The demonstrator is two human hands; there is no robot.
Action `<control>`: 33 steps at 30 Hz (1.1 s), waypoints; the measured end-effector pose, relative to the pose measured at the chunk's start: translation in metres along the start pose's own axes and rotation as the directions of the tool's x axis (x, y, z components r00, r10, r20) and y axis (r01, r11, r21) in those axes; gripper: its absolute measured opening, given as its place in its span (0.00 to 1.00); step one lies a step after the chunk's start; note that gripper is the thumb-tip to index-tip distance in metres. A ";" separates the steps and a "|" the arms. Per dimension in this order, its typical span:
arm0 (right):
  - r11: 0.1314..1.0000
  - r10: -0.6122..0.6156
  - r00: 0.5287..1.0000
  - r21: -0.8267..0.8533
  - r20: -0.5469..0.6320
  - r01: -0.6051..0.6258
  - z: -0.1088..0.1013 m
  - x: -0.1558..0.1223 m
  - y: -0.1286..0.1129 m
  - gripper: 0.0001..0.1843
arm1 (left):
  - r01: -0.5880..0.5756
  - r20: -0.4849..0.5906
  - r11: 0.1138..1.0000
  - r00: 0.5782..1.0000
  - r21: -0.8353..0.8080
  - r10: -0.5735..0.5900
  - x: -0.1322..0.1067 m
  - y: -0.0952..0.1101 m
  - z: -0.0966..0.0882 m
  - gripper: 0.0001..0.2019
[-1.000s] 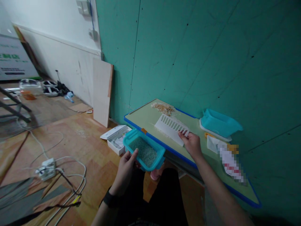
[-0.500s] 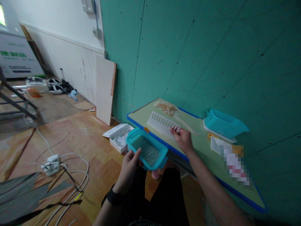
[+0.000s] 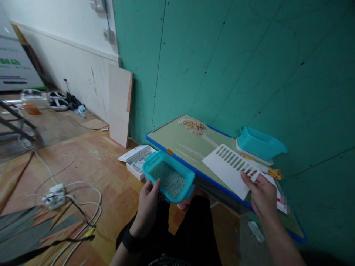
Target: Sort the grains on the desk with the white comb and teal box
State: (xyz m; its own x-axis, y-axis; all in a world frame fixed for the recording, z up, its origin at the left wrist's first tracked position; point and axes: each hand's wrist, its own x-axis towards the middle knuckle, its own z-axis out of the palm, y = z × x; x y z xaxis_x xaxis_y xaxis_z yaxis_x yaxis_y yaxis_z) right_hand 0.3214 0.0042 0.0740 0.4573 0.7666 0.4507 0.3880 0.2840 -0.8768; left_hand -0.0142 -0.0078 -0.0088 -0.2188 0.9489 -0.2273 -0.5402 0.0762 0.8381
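Observation:
My left hand (image 3: 149, 199) grips the near left rim of a turquoise plastic tub (image 3: 181, 168), thumb on top. Pale, rice-like grains (image 3: 172, 181) cover the tub's bottom. The tub is held just off the table's front edge, above my lap. In my right hand (image 3: 262, 194) is a white flat scraper (image 3: 226, 171) with a row of slots, pinched at its right end. The scraper is tilted over the right half of the green table (image 3: 163, 136). A pile of tan kernels (image 3: 194, 127) lies on the far left of the table, with thin pale streaks of grain nearer the front.
A second turquoise tub (image 3: 260, 142) stands on a white tray at the table's back right, beside a yellow-handled tool (image 3: 274, 173). A green wall (image 3: 222, 74) borders the table. On the floor are an open white box (image 3: 135, 171), a power strip (image 3: 57, 195) and loose cables.
My right hand has moved right and towards me, lifting the scraper off the tabletop and showing streaks where it was. My left hand still holds the tub in nearly the same place.

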 end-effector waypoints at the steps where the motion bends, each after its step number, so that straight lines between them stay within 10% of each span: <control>1: 0.999 0.030 0.999 0.026 -0.013 -0.030 0.000 -0.001 0.001 0.22 | 0.009 0.009 1.000 1.000 -0.001 -0.009 -0.001 0.001 0.001 0.27; 16: 0.905 0.338 0.926 0.212 0.169 -0.369 0.063 0.001 -0.014 0.25 | 0.026 0.091 0.999 0.995 0.040 -0.030 0.013 0.004 0.024 0.27; 33: 0.956 0.221 0.973 0.184 0.072 -0.230 0.063 0.014 -0.002 0.26 | -0.011 0.087 0.999 0.996 0.052 0.007 0.020 0.007 0.016 0.24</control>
State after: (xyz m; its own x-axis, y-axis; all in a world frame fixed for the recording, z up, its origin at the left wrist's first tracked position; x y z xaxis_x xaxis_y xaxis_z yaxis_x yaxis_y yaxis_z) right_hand 0.2763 0.0508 0.0714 0.4729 0.8498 0.2330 0.1179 0.2010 -0.9725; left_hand -0.0094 0.0165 0.0002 -0.1507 0.9725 -0.1775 -0.4948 0.0812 0.8652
